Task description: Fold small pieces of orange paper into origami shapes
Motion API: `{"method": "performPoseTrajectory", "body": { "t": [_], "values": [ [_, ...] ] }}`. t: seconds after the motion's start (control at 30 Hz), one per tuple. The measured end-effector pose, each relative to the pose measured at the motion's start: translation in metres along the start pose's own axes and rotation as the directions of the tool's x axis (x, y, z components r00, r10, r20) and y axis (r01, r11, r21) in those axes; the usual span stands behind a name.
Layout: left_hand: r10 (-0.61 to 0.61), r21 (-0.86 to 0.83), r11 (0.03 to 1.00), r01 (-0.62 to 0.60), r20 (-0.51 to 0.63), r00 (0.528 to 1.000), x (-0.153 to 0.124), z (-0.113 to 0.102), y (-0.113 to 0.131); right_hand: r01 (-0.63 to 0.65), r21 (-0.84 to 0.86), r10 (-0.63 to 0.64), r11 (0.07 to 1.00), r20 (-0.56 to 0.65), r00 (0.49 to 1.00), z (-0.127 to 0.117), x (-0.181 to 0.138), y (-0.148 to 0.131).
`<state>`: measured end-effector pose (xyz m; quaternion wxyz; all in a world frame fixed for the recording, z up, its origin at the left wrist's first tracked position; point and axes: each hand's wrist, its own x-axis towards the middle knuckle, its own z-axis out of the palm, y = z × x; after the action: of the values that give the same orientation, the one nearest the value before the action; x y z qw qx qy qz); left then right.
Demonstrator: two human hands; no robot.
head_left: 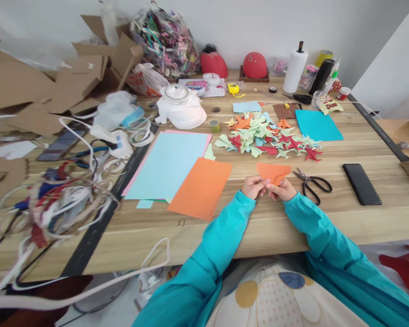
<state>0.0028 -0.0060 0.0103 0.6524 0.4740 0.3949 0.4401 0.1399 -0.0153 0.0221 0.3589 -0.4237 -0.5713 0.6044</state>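
Hands (pixel 253 186) | both pinching orange paper (pixel 273 170) | lower part between them, rest extending forward

Orange paper (pixel 273 170) is folded; wide edge outward; held between fingers (pixel 261 184).

A phone (pixel 361 184) lies at the right of the table (pixel 150 231). On the far right, a white roll (pixel 295 71) and a black bottle (pixel 322 77) stand near a snack packet (pixel 331 105). A red dome (pixel 255 66) sits by the far wall (pixel 245 22), with a yellow tape measure (pixel 233 88) nearer. Far left, a bag of scraps (pixel 167 43) rests beside torn cardboard (pixel 64 81). Nearer on the left, tangled cables (pixel 59 200) spread below a second phone (pixel 61 144) and a white plug block (pixel 122 144).
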Motion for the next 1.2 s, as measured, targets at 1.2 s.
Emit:
{"method": "performPoseTrajectory", "body": {
  "t": [1.2],
  "values": [
    [0.110, 0.147, 0.987, -0.058, -0.377, 0.920, -0.004, 0.002, 0.015, -0.026, -0.072, 0.031, 0.997, 0.060, 0.998, 0.000, -0.002, 0.003]
  ]
}}
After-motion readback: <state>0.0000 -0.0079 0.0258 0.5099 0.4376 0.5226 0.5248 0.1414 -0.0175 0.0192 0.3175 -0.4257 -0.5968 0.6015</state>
